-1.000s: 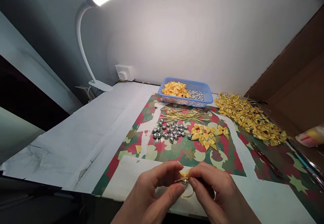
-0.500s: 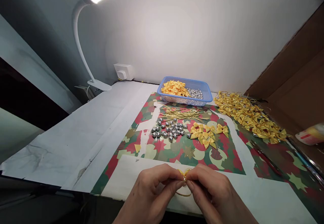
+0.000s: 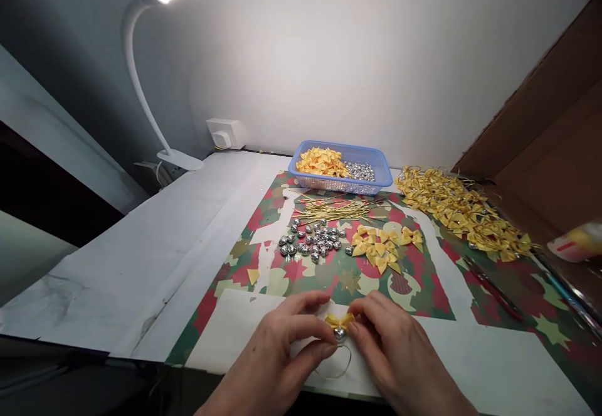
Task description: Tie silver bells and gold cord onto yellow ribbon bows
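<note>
Left hand [image 3: 286, 341] grasped round shiny silver bell [image 3: 339, 334]; right hand [image 3: 390, 337] pinched yellow ribbon bow [image 3: 339, 320] above it, in front of blue plastic basket [image 3: 364, 153]. Right of basket: white-and-yellow container [image 3: 577, 242], red marking unreadable.

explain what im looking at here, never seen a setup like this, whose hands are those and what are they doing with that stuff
There is no machine: a person works bare-handed, seen from a camera worn on their head, looking forward and down. The right hand pinches one end of a yellow bow; the left hand has its fingertips at the other end, though its grip is unclear. A silver ball sits below the bow, with a thin gold loop nearer the person.

Beyond, on a patterned sheet, lie loose silver balls, loose bows and gold strands. Behind them, a blue basket holds more bows and balls. Bows with strands are heaped at right.
</note>
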Available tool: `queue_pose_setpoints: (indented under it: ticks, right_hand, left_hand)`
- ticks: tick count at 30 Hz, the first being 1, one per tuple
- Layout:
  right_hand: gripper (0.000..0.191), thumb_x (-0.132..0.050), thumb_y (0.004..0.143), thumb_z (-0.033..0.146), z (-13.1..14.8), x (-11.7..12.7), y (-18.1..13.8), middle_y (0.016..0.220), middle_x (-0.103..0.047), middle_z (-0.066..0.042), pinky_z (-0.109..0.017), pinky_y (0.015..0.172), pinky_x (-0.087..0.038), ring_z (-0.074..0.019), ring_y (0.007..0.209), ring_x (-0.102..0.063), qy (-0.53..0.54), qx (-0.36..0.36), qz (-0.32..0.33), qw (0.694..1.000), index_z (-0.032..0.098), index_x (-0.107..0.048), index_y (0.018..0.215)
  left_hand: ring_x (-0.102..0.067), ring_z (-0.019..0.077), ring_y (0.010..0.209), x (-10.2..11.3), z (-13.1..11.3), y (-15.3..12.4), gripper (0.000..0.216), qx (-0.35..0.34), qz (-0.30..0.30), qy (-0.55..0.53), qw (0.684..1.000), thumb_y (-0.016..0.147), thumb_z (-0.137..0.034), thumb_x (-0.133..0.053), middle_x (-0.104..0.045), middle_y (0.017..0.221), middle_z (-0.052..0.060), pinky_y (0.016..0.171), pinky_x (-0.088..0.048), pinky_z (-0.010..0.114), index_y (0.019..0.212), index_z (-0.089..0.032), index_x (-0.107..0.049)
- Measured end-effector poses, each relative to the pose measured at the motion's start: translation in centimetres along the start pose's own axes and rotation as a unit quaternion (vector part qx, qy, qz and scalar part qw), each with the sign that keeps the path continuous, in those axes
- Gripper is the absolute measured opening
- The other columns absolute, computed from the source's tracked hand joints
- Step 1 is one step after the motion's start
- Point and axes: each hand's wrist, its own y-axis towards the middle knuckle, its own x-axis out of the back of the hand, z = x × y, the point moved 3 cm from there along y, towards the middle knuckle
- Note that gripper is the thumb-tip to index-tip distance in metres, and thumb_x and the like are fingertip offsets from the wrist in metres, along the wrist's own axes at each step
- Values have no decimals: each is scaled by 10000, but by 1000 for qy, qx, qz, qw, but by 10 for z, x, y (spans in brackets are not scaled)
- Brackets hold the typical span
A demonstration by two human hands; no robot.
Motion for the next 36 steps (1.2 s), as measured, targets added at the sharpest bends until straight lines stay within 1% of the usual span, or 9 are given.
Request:
queue_pose_setpoints:
  ticks: [5, 10, 13, 16, 19, 24, 28, 32, 36]
  right_hand:
    - [204, -411, 970, 222, 1, 1, 2, 804, -579, 0, -266, 616, -389, -152, 700, -565, 37, 19, -23, 999, 217, -554, 824]
    - [200, -412, 984, 223, 3, 3, -1, 798, -558, -7, -254, 583, -362, -147, 688, -540, 44, 28, -17, 998, 214, -544, 834]
    - [207, -396, 994, 234, 5, 4, -4, 779, -530, -9, -270, 582, -348, -159, 673, -526, -6, 18, -85, 996, 215, -520, 829]
    - [199, -385, 992, 203, 8, 0, -9, 764, -508, -8, -288, 600, -346, -169, 657, -521, -75, 31, -147, 986, 216, -510, 839]
    - [160, -423, 967, 182, 11, -7, -12, 773, -520, -3, -281, 595, -358, -162, 646, -539, -47, 54, -105, 992, 221, -549, 876]
    - [197, -512, 885, 147, 12, -7, -14, 858, -587, -4, -245, 656, -429, -150, 750, -597, 77, 66, 44, 994, 227, -626, 1024]
    - [226, -412, 991, 219, 7, 8, -4, 920, -614, -15, -258, 727, -443, -155, 830, -604, 115, 45, -10, 992, 236, -626, 1061]
    - [250, -402, 997, 276, 5, 10, 15, 923, -610, -40, -312, 706, -424, -196, 807, -590, 51, 20, -42, 998, 224, -633, 1076]
    - [123, -528, 909, 219, 7, 2, 27, 779, -579, -8, -293, 624, -344, -177, 687, -545, 17, 7, -31, 999, 212, -593, 805]
  left_hand:
    - [-680, 269, 1153, -3, -1, 5, 184, -16, 14, -15, 1000, 861, -213, -658, -757, 1175, 60, 959, -525, 311, 785, -273, -815]
    - [-585, 312, 1287, 6, -8, 1, 132, 8, -33, -66, 997, 842, -294, -712, -767, 1160, 55, 1001, -501, 325, 759, -293, -815]
    - [-638, 292, 1187, 8, -12, -4, 153, -11, -73, -54, 996, 866, -311, -693, -752, 1105, 57, 915, -530, 280, 750, -287, -791]
    - [-657, 277, 1151, 1, -10, -6, 191, -20, -49, -58, 997, 901, -292, -655, -765, 977, 53, 874, -546, 251, 750, -278, -772]
    - [-607, 298, 1266, -7, -3, -7, 168, -11, 3, -92, 996, 894, -255, -656, -801, 1000, 63, 987, -531, 309, 797, -272, -792]
    - [-551, 328, 1349, 0, 9, -14, 164, 44, -9, -125, 991, 891, -289, -663, -763, 1254, 72, 1054, -502, 396, 803, -274, -800]
    - [-531, 332, 1369, 3, 8, -21, 182, 47, -13, -84, 995, 892, -306, -655, -756, 1261, 82, 1063, -491, 390, 766, -263, -779]
    - [-524, 326, 1370, -1, 4, -18, 208, 32, -16, -74, 997, 900, -324, -648, -718, 1309, 88, 1043, -496, 349, 743, -256, -767]
    - [-524, 323, 1365, 0, 7, -16, 194, 46, -39, -138, 989, 895, -359, -664, -682, 1352, 80, 1065, -473, 371, 783, -266, -793]
